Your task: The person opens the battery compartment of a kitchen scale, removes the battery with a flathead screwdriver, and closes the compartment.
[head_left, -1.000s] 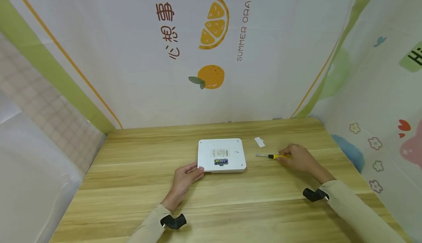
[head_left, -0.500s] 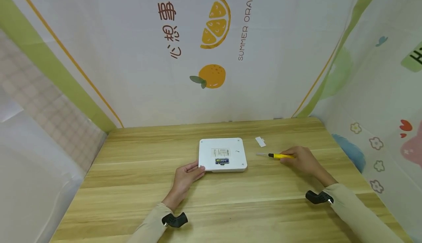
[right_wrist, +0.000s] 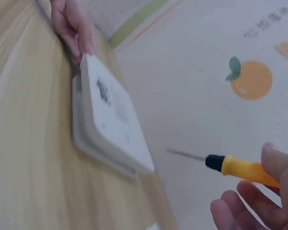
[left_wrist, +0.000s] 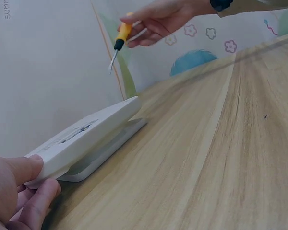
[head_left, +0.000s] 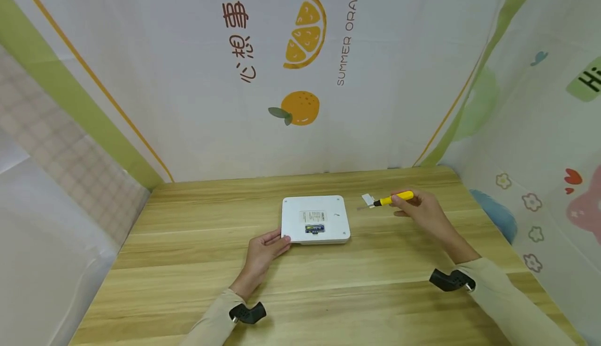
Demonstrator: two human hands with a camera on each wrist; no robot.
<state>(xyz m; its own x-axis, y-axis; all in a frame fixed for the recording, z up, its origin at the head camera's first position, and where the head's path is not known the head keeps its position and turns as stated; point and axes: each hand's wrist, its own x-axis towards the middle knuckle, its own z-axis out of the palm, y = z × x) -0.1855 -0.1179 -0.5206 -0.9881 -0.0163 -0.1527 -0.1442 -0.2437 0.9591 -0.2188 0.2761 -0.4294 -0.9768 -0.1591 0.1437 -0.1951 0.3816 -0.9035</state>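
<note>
Holding a yellow screwdriver (head_left: 386, 200) in one hand, a white device (head_left: 316, 219) by its corner in the other.

The device lies at the centre of the frame, a battery (head_left: 315, 228) showing in its recess; the left hand (head_left: 263, 253) pinches its lower-left corner, thumb above, fingers beneath. Right of centre, the right hand (head_left: 422, 213) has thumb and fingers clamped on the screwdriver's handle, its metal tip apart from the device, over by a small white piece (head_left: 367, 198) on the table (head_left: 328, 294). From where I stand, that one-cornered hold looks the weak spot: a push at the far edge could swivel the device. A careless poke might scratch the casing or nick the battery, and a low sweep could knock the white piece aside.
</note>
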